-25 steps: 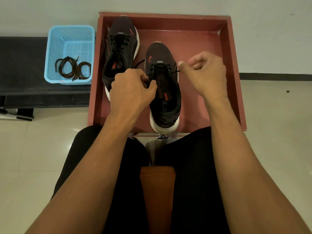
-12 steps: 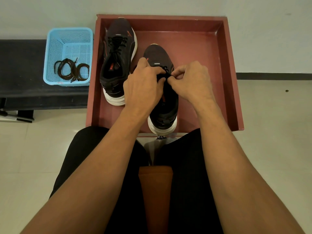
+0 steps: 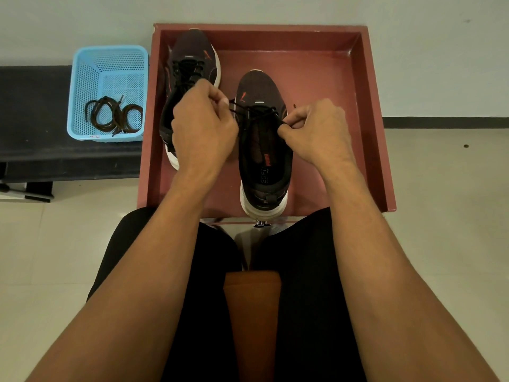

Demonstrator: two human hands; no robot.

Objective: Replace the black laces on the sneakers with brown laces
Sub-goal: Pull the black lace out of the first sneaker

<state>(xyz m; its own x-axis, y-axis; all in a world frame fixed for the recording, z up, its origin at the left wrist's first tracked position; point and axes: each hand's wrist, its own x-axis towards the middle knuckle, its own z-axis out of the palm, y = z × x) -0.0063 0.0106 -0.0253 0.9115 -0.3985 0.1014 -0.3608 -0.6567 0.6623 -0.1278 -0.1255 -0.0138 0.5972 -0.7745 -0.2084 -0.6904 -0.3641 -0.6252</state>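
Observation:
Two dark sneakers with white soles stand in a red tray (image 3: 366,111). The near sneaker (image 3: 264,150) lies in the tray's middle, its black lace (image 3: 256,113) loosened across the lowest eyelets. My left hand (image 3: 203,128) pinches the lace's left end beside the toe. My right hand (image 3: 316,130) pinches the right end at the shoe's right edge. The far sneaker (image 3: 190,67), still laced in black, is partly hidden behind my left hand. Brown laces (image 3: 113,115) lie coiled in a blue basket (image 3: 82,78) to the left.
The basket sits on a dark bench (image 3: 33,111) against the white wall. My knees in black trousers meet the tray's near edge, with a brown stool seat (image 3: 252,312) between them. Pale floor tiles (image 3: 446,188) surround the tray.
Both hands met over the near sneaker's laces half a second ago. They have since drawn apart sideways, each pulling a lace end outward.

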